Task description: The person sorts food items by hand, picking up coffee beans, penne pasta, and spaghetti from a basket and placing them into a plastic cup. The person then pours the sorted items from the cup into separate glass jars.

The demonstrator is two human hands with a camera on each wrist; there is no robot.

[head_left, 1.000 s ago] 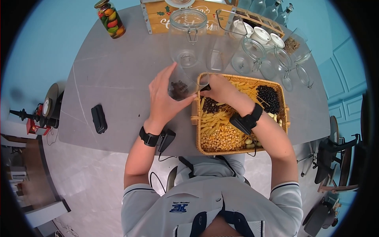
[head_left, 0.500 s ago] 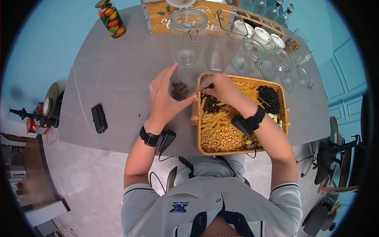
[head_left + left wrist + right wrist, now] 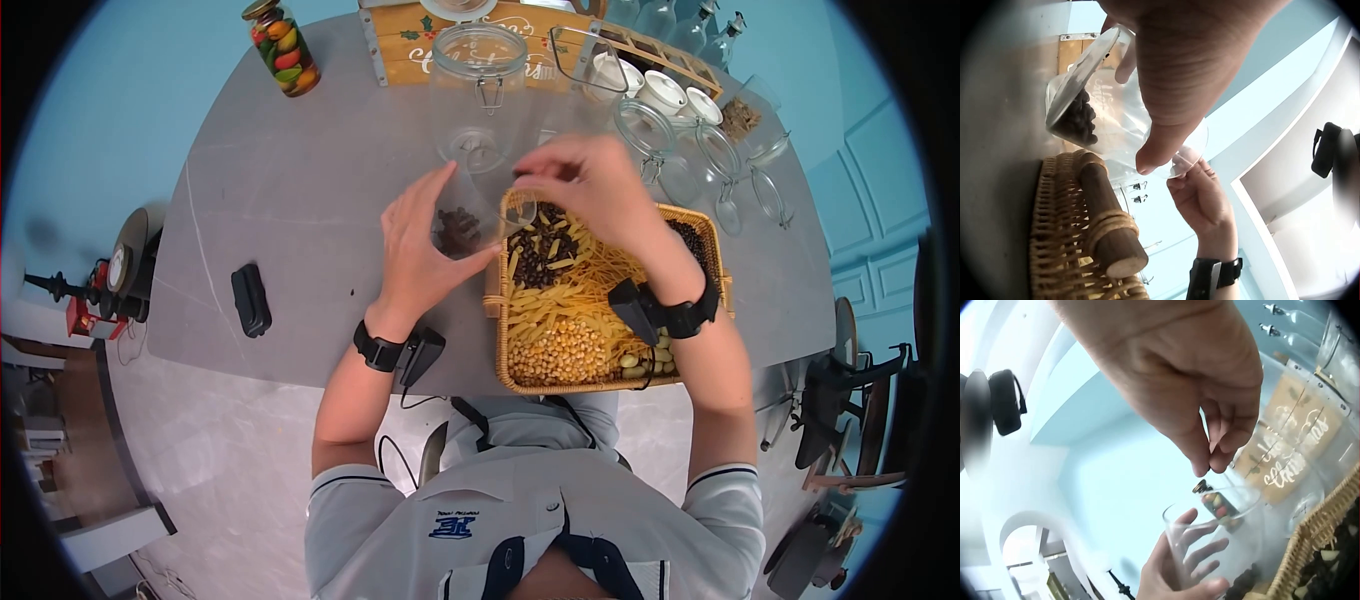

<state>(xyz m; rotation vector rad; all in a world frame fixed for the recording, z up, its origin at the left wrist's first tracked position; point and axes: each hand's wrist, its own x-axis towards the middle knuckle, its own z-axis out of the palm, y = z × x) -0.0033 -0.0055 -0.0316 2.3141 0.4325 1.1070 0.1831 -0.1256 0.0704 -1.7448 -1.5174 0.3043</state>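
My left hand (image 3: pixel 412 240) grips a clear cup-like container (image 3: pixel 478 203) that leans toward the right, with dark brown pieces (image 3: pixel 458 230) gathered at its bottom. The left wrist view shows the thumb pressed along its wall. Just above the container's mouth is my right hand (image 3: pixel 590 185), thumb and finger pinching a small dark piece (image 3: pixel 1209 469), mostly hidden by the fingertips. Beneath that hand lies a wicker basket (image 3: pixel 502 350), its far-left corner beside the container. It holds dark brown beans (image 3: pixel 545 250) mixed with pasta, plus corn kernels (image 3: pixel 565 350).
Behind the container stands a tall clip-top glass jar (image 3: pixel 478 100), with more glass jars (image 3: pixel 650 140) to the right. A wooden crate (image 3: pixel 400 45) and white pots (image 3: pixel 660 90) line the back. A jar of colourful fruit (image 3: pixel 283 50) and a black case (image 3: pixel 251 300) stand on the left.
My right hand has lifted away from the container's rim and basket corner, moving farther back and slightly right. The left hand and the container have barely shifted.
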